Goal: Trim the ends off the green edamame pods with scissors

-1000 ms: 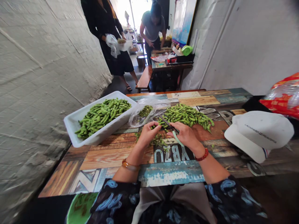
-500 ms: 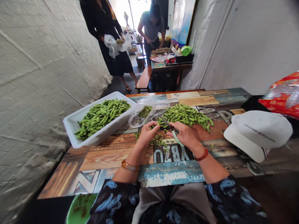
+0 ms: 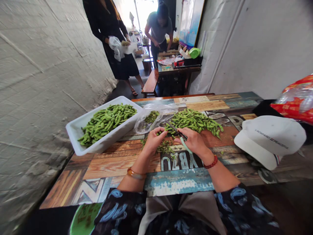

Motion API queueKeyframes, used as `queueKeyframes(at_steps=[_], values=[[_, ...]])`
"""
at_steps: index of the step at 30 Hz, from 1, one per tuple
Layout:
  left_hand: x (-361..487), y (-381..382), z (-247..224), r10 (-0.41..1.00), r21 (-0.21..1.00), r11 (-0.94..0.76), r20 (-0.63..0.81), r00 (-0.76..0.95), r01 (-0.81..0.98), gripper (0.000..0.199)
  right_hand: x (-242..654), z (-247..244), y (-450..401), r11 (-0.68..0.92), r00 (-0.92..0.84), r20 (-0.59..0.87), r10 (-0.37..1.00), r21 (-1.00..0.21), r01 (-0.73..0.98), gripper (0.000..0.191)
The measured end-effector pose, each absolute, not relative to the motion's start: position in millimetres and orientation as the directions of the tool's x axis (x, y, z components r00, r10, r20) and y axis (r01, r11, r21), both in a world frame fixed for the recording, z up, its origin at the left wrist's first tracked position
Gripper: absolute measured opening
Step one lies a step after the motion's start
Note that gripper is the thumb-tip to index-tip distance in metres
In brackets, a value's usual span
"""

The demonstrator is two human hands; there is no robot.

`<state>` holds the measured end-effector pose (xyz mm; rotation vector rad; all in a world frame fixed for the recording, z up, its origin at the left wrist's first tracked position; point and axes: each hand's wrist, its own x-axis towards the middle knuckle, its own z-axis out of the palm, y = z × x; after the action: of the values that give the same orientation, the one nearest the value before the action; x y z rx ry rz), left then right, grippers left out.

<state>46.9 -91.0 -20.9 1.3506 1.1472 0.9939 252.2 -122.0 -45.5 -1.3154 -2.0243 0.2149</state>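
My left hand [image 3: 154,139] is closed in a pinch around a green soybean pod [image 3: 159,133], mostly hidden by the fingers. My right hand [image 3: 195,141] grips scissors [image 3: 186,146] with pale green handles, their dark blades pointing up and left beside the left fingertips. Just beyond the hands lies a heap of soybean pods [image 3: 195,121] on the table. Small green trimmings [image 3: 165,147] are scattered beneath the left hand. Farther left, a white plastic tub [image 3: 73,129] holds many pods. Between tub and heap sits a clear plastic bag [image 3: 140,123] with more green bits inside.
A white cap [image 3: 274,138] rests on the patterned table [image 3: 110,166] at right, near a red and clear package [image 3: 295,98]. Below the left table edge is a green basin [image 3: 84,218]. Two people stand beyond, by a bench [image 3: 151,81] and another table.
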Motion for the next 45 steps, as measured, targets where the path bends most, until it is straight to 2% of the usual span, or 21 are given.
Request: queueKeyframes(at_steps=[17, 25, 31, 42, 45], values=[[47.9, -88.6, -26.2, 0.973, 0.998, 0.015, -0.029, 0.229, 0.059, 0.029, 253.6, -42.0, -121.2, 0.458, -0.224, 0.458, 0.86, -0.502, 0.733, 0.039], [48.5, -90.4, -24.6, 0.972, 0.994, 0.096, -0.084, 0.219, -0.044, 0.035, 256.3, -43.5, -119.8, 0.531, -0.206, 0.534, 0.82, -0.575, 0.622, 0.037], [47.4, -89.9, -25.2, 0.972, 0.995, 0.082, -0.066, 0.226, -0.062, 0.035, 256.9, -43.9, -120.7, 0.54, -0.237, 0.525, 0.818, -0.554, 0.634, 0.043], [44.6, -93.6, -19.2, 0.976, 0.999, -0.033, 0.035, 0.215, -0.017, 0.024, 257.6, -39.2, -123.7, 0.565, -0.352, 0.443, 0.824, -0.605, 0.561, 0.052], [44.6, -94.2, -17.3, 0.974, 0.998, 0.0, 0.014, 0.228, -0.062, 0.027, 257.2, -40.1, -122.9, 0.561, -0.343, 0.447, 0.826, -0.597, 0.574, 0.051]])
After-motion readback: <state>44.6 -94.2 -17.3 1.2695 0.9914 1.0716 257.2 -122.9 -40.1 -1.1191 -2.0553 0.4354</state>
